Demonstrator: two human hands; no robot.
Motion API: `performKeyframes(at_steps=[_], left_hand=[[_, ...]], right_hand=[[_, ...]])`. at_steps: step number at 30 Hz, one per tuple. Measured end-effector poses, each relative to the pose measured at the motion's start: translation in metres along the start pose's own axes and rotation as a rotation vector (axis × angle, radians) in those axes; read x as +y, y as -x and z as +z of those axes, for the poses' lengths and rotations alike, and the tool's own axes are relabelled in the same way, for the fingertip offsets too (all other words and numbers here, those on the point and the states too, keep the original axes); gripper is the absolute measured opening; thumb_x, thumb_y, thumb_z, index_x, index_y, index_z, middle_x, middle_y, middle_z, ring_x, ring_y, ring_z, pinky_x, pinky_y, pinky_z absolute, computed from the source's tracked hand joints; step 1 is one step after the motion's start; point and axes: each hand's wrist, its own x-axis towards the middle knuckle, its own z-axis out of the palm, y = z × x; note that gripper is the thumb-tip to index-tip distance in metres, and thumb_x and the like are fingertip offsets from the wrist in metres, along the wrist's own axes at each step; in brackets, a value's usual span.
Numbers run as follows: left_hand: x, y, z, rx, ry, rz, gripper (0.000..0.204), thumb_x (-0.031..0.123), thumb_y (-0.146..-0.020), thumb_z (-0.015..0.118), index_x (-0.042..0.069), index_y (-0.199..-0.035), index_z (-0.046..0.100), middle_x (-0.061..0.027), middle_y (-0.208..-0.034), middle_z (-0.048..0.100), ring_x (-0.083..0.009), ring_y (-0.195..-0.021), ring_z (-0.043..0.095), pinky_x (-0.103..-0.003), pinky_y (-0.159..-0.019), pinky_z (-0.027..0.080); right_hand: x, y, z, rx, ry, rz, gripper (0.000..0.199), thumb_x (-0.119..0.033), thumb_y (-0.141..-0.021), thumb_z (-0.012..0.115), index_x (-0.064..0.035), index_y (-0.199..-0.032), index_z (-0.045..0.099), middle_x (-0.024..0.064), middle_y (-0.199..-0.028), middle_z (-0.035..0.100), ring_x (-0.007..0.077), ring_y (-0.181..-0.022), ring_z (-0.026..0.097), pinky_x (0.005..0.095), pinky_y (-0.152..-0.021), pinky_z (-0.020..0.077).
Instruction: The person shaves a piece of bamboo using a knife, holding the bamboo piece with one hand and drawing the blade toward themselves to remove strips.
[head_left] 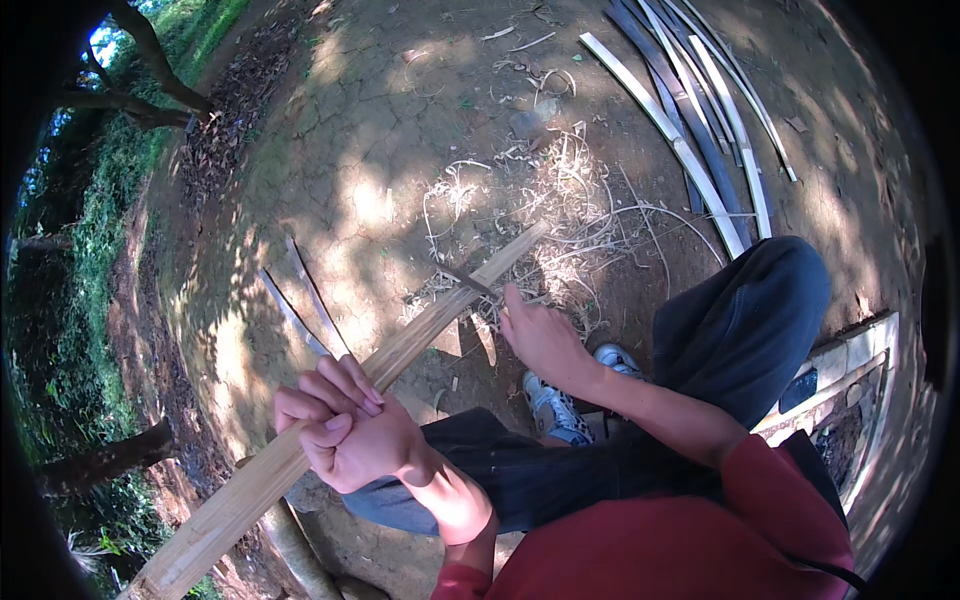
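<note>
My left hand point(345, 425) is wrapped around a long flat bamboo strip point(425, 325) that runs from the lower left up toward the middle of the view. Farther up the strip my right hand point(540, 335) grips a dark knife point(468, 283), whose blade lies against the strip's edge. Pale curled shavings point(545, 215) lie on the ground just beyond the strip's far end. My knees in dark trousers point(735, 325) sit below and to the right of both hands.
Several long split bamboo strips point(700, 130) lie on the dirt at the upper right. Two thin slats point(305, 305) rest on the ground left of the strip. Tree trunks point(150, 70) and grass border the left. A low block edge point(850, 360) is at right.
</note>
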Motion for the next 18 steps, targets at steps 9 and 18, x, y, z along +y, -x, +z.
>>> performKeyframes(at_steps=[9, 18], left_hand=[[0.000, -0.003, 0.006, 0.028, -0.021, 0.003, 0.013, 0.000, -0.059, 0.041, 0.008, -0.060, 0.031, -0.0038, -0.047, 0.026, -0.0136, -0.041, 0.025, -0.023, -0.037, 0.028], [-0.007, -0.013, 0.019, 0.067, -0.018, 0.004, 0.012, 0.000, -0.057, 0.040, 0.007, -0.060, 0.030, -0.0038, -0.048, 0.026, -0.0123, -0.040, 0.023, -0.022, -0.037, 0.026]], right_hand=[[-0.033, 0.004, -0.025, -0.152, -0.046, 0.105, 0.019, -0.013, -0.090, 0.049, 0.0024, -0.096, 0.040, 0.0238, -0.062, 0.059, 0.0400, -0.068, 0.062, 0.0479, -0.060, 0.0495], [0.023, -0.004, -0.014, -0.032, -0.066, 0.181, 0.023, -0.010, -0.089, 0.049, 0.0065, -0.101, 0.039, 0.0254, -0.063, 0.056, 0.0431, -0.061, 0.057, 0.0471, -0.054, 0.0434]])
